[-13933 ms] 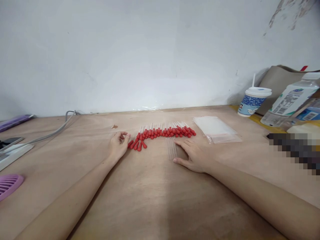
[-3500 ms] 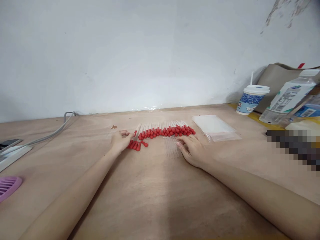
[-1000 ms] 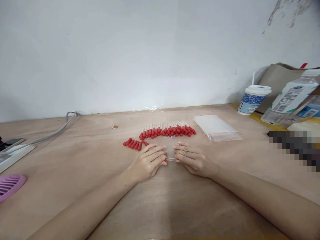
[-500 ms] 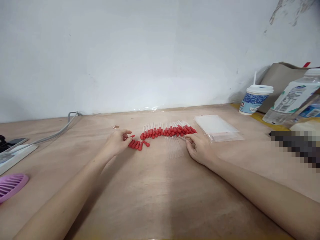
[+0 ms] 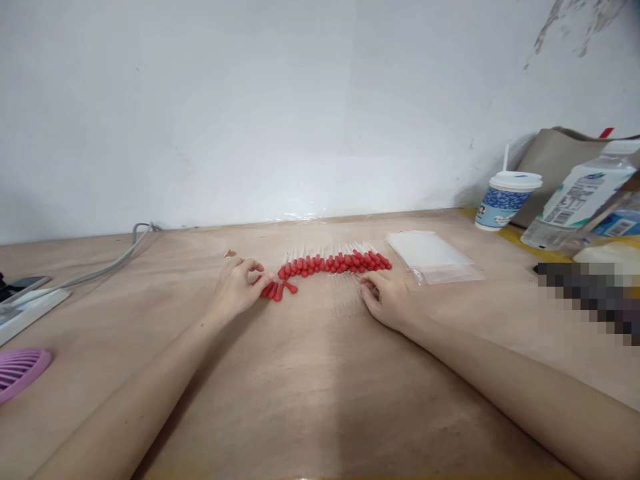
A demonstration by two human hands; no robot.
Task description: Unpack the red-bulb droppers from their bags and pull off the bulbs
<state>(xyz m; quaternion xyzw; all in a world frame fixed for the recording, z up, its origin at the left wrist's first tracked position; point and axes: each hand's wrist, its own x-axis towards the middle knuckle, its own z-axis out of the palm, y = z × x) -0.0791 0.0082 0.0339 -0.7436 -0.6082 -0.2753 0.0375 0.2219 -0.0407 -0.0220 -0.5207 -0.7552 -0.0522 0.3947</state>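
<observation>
A row of clear glass droppers with red rubber bulbs [image 5: 335,262] lies across the wooden table [image 5: 310,387]. Left of it sits a small group of loose red bulbs [image 5: 279,289]. My left hand [image 5: 239,287] rests beside these bulbs with its fingers curled onto one of them. A few bare glass tubes [image 5: 345,293] lie below the row. My right hand [image 5: 387,293] sits at their right edge, fingers bent and pinched at a tube end.
A stack of clear plastic bags [image 5: 433,260] lies right of the row. A lidded cup with a straw [image 5: 505,200], a plastic bottle [image 5: 575,200] and a bag [image 5: 560,160] stand at the far right. A grey cable [image 5: 110,263], a power strip [image 5: 30,310] and a purple fan [image 5: 20,370] are at the left.
One second ago both hands met over the glass tubes in the middle. They have since parted: the left went back to the loose red bulbs, the right to the tubes' right edge.
</observation>
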